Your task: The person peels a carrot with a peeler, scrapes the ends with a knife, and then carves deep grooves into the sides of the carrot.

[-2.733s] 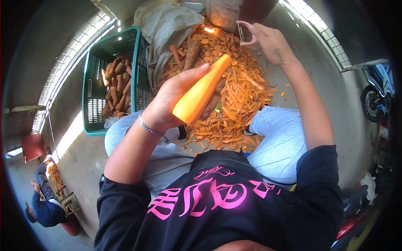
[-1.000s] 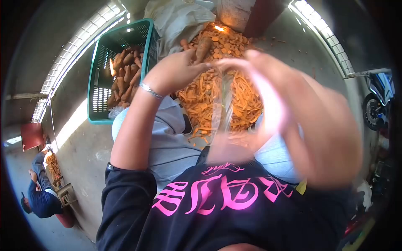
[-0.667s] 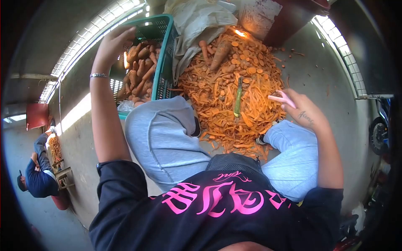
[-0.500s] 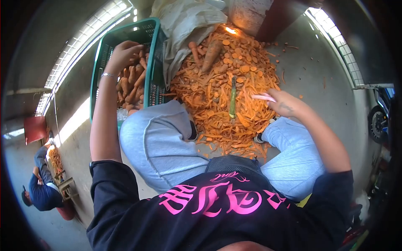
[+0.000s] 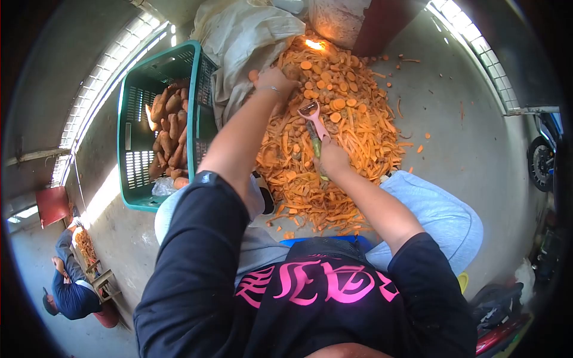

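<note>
My left hand (image 5: 275,82) is over the upper left of a heap of orange peelings (image 5: 352,161), right at a large carrot (image 5: 291,72). Its fingers are mostly hidden, so I cannot tell whether they grip that carrot. A smaller carrot (image 5: 253,75) pokes out beside the hand. My right hand (image 5: 333,159) is closed around a pink peeler (image 5: 321,123), blade end pointing away from me. A green-handled knife (image 5: 316,145) lies along the heap, partly covered by the right hand. Round carrot slices (image 5: 337,104) are scattered over the top of the heap.
A green plastic crate (image 5: 194,113) at my left contains many unpeeled carrots (image 5: 172,131). Behind the heap are a pale sack (image 5: 242,27) and a whitish container (image 5: 338,21). Another person (image 5: 73,292) sits far left near more peelings. A motorbike wheel (image 5: 540,164) shows at right.
My left hand has come out of the crate and across to the large carrot. My right hand has moved left with the peeler, onto the knife's handle. The view has shifted slightly.
</note>
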`<state>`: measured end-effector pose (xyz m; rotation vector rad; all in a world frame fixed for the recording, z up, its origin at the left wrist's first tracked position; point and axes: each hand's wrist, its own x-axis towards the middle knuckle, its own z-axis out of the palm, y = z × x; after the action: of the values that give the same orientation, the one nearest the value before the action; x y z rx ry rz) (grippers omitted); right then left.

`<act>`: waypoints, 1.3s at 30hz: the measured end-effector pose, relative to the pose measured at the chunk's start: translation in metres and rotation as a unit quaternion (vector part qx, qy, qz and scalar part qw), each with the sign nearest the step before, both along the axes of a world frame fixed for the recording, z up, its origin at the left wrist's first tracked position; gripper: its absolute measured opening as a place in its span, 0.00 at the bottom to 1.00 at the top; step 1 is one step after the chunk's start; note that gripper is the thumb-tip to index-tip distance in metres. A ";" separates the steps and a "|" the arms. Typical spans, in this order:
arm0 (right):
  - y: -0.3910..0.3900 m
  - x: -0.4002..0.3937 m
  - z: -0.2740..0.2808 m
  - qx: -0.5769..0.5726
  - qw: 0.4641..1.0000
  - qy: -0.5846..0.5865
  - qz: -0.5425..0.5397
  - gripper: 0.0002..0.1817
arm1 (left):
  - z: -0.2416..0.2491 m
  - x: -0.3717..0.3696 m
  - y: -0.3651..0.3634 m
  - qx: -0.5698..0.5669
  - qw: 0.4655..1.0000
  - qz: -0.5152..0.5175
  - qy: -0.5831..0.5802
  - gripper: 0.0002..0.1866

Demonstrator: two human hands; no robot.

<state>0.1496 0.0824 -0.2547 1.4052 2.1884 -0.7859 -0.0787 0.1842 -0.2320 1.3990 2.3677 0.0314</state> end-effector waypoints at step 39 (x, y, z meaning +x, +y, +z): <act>-0.007 0.061 0.289 0.189 0.883 0.410 0.131 0.44 | 0.221 0.079 -0.190 0.408 0.817 -0.330 -0.238 0.36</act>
<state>0.2110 0.0749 0.0343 0.9619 3.2476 -1.0118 0.0004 -0.0055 -0.0105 2.1801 1.3566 1.1677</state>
